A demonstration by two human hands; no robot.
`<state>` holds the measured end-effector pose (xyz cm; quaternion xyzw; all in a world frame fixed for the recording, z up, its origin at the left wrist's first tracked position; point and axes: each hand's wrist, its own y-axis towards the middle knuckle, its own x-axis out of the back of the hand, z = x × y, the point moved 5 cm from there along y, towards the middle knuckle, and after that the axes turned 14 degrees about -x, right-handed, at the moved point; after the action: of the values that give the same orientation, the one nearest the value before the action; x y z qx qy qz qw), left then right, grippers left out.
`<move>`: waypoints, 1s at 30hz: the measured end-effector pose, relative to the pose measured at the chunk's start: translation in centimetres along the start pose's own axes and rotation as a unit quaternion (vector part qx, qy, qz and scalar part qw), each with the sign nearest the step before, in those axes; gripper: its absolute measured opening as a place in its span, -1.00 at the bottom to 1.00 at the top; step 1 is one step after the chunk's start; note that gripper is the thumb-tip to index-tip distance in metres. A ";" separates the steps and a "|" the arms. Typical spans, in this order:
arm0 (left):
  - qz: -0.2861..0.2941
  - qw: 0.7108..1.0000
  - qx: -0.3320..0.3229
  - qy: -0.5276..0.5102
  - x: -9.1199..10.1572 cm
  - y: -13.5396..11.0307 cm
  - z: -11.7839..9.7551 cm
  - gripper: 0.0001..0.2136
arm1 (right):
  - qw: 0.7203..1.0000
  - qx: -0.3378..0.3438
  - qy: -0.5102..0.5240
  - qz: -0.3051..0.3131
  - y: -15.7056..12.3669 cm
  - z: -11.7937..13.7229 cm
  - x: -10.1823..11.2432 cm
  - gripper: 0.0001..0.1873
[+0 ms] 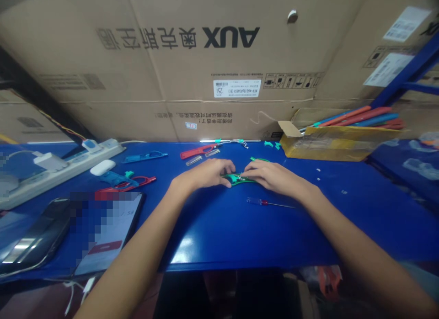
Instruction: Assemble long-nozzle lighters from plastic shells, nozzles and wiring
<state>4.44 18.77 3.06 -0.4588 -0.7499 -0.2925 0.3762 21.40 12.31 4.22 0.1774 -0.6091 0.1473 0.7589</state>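
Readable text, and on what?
"AUX": cardboard, upside down
"奥克斯空调": same
"师傅您辛苦了!": same
"请在搬运时对我温柔些,谢谢您!": same
"KFR-46G/": white label, rest blurred
"25" (inverted "52"): same label
".58": phone screen
Icons, other stickers: unreadable

From the green casing (234,178), room to pass runs over the worktop (212,236) towards 6 o'clock, between the forearms (139,246); the screwdriver (255,201) obstructs 4, the yellow-taped carton (325,147) 2, the cardboard wall (171,81) 12, the phone (113,230) 8.
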 end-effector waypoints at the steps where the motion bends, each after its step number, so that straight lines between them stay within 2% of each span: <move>1: 0.000 1.000 0.000 0.001 0.0 0.0 -0.1 -0.63 | 1.000 0.002 0.002 0.000 0.0 0.0 0.0 -0.62; 6: 0.007 1.000 0.003 0.023 0.0 0.0 -0.1 -0.69 | 1.000 0.007 -0.012 -0.002 0.2 -0.3 -0.3 -0.57; 12: 0.006 0.997 -0.030 0.065 0.0 0.1 -0.3 -0.71 | 0.999 0.006 -0.043 -0.023 0.3 -0.2 -0.4 -0.51; 17: 0.007 0.998 0.017 0.060 0.4 0.1 0.0 -0.72 | 0.998 -0.003 -0.046 -0.036 0.2 -0.1 -0.5 -0.56; 21: 0.015 0.999 0.019 0.047 0.5 0.1 -0.2 -0.76 | 0.997 -0.001 -0.069 -0.031 0.2 -0.1 -0.6 -0.55; 26: 0.003 0.997 0.052 0.052 0.5 0.0 0.1 -0.67 | 0.998 -0.005 -0.052 -0.025 0.3 -0.1 -0.6 -0.57; 30: -0.010 0.999 0.044 0.006 0.2 -0.1 0.7 -0.60 | 0.999 -0.013 -0.009 -0.029 0.4 -0.2 -0.3 -0.63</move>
<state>4.07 19.36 2.84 -0.4325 -0.7646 -0.2651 0.3975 21.31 12.71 3.89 0.1865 -0.6120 0.1164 0.7597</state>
